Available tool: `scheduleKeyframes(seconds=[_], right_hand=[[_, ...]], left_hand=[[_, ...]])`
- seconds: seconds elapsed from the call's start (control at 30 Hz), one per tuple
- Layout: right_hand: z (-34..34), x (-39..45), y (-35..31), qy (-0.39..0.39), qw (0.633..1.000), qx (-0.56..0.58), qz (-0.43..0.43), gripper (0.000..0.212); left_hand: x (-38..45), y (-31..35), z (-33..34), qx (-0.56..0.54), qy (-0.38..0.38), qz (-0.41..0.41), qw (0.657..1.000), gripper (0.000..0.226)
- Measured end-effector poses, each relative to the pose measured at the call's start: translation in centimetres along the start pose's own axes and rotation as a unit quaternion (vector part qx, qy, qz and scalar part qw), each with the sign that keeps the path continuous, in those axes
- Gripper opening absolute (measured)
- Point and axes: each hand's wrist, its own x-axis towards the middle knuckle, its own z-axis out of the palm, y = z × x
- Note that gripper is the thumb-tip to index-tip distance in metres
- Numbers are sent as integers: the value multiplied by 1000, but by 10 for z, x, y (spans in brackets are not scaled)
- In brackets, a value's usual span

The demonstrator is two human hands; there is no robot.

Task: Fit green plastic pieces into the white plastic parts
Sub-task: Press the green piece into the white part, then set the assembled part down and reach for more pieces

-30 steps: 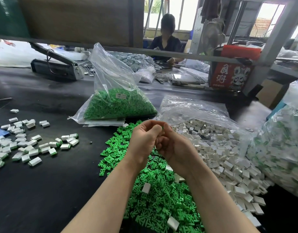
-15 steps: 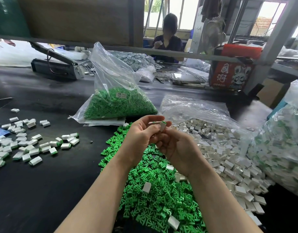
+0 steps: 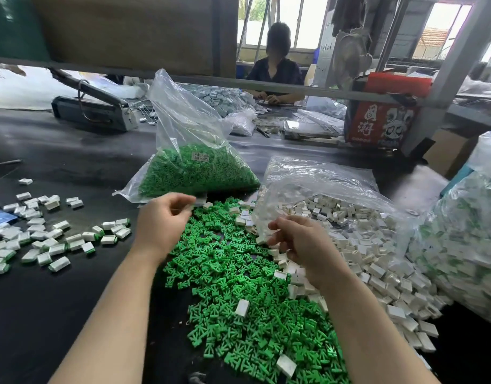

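Hovering hands point(image 3: 162, 225) point(image 3: 302, 241), green pieces point(image 3: 238, 286) strewn every way, orientation unclear

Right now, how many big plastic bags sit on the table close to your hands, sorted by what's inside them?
Bag of green pieces: 1
Bag of white parts: 1
Bag of mixed white and green parts: 1
Total: 3
The smaller bags farther back are not counted.
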Motion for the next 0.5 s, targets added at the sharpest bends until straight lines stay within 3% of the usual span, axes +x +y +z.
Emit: scheduleKeyframes(seconds=[0.07,0.17,0.3,0.4,0.5], right_hand=[[-1,-1,1,22,997,-76,-16,15],[-3,-1,4,47,979,-191,-59,9],[-2,0,5,65,915,-380,-122,9],[2,-1,2,50,874,-467,-123,15],[3,-1,0,54,839,-530,-109,18]], left_hand=[[0,-21,-13,115,51,-31,992,20],[-2,-43,-24,203,105,-107,968,23],[-3,-54,-32,299,123,-192,927,28],[-4,-48,-30,368,115,-185,904,31],[-2,-35,-23,340,113,-119,926,27]])
